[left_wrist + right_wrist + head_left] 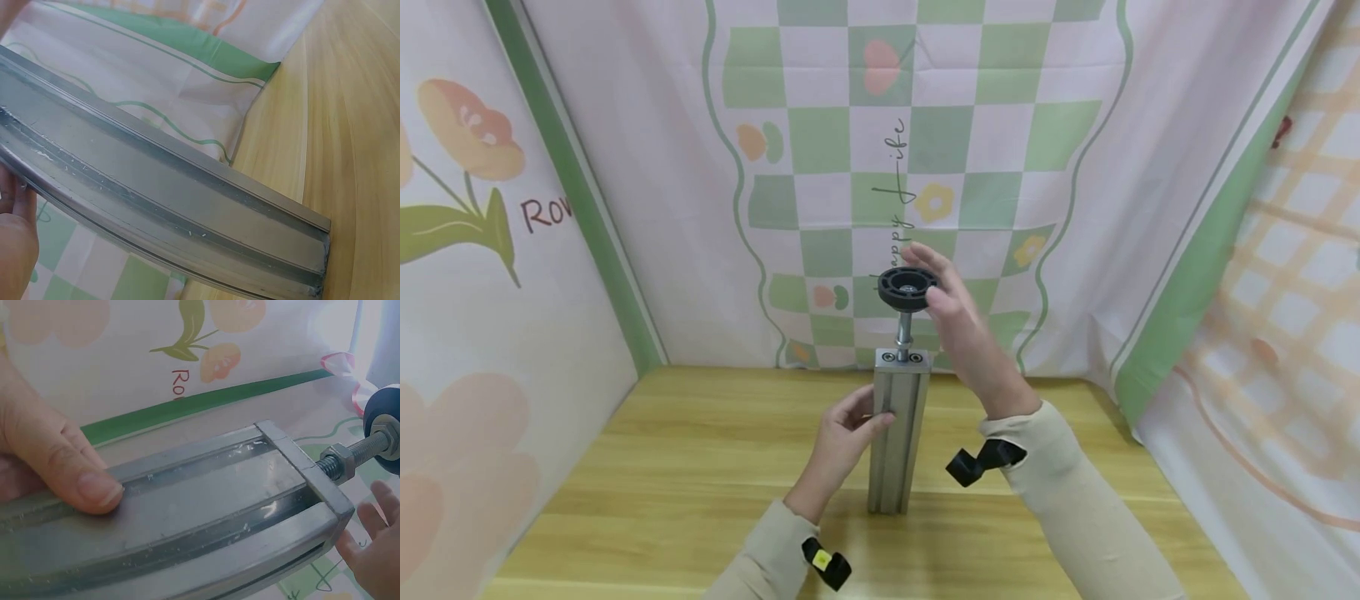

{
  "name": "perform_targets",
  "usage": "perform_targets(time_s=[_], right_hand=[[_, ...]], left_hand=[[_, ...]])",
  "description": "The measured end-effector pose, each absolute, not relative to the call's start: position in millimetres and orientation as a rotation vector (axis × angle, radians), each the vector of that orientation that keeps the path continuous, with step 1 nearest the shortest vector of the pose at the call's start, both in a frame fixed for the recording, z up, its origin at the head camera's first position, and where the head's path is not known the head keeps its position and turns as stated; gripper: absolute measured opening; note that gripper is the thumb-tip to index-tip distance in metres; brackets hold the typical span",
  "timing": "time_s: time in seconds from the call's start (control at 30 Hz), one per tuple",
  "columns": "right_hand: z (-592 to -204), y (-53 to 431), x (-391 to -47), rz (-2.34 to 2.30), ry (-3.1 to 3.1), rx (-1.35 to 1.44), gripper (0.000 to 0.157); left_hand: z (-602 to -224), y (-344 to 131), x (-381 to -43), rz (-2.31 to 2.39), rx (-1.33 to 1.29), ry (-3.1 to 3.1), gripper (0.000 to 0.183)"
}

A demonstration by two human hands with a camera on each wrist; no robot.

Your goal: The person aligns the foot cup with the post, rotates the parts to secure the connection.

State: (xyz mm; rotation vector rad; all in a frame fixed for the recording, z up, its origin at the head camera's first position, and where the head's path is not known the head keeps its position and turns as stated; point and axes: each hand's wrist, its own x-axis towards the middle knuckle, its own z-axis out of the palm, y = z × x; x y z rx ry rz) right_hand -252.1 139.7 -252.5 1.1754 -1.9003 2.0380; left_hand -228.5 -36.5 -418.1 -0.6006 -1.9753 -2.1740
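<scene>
An upright aluminium profile (898, 442) with a lengthwise groove stands on the wooden table. From its metal end plate (902, 360) rises a threaded rod (904, 327) topped by a round black levelling foot (907, 288). My left hand (848, 429) grips the profile from the left, thumb on the near face. In the right wrist view a hex nut (338, 461) sits on the rod, just off the end plate. My right hand (966, 333) is at the right side of the black foot, fingers extended, thumb over its rim; whether it touches is unclear.
The wooden table (700, 467) ends at a patterned cloth backdrop (827, 142) behind. Cloth walls (1240, 333) stand at both sides. A black wrist mount (985, 461) is strapped on the right sleeve, another mount (826, 564) on the left.
</scene>
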Motion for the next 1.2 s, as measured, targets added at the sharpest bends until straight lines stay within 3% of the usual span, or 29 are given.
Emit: perform_targets(time_s=[0.47,0.87,1.2], right_hand=[[-251.1,137.7,-251.6,2.229,-1.743,1.354,0.055],[-251.4,137.6,-252.3,2.273,-1.723,1.324,0.057],[-253.8,137.2,-253.2,2.194,-1.729,1.226,0.042]], left_hand=[[-418.1,-35.3,-229.1,-2.177,-0.593,-1.972,0.043],[-418.5,-36.2,-229.0,-2.191,-0.576,-1.975,0.044],[-419.2,-36.2,-228.5,-2.163,-0.590,-1.985,0.043]])
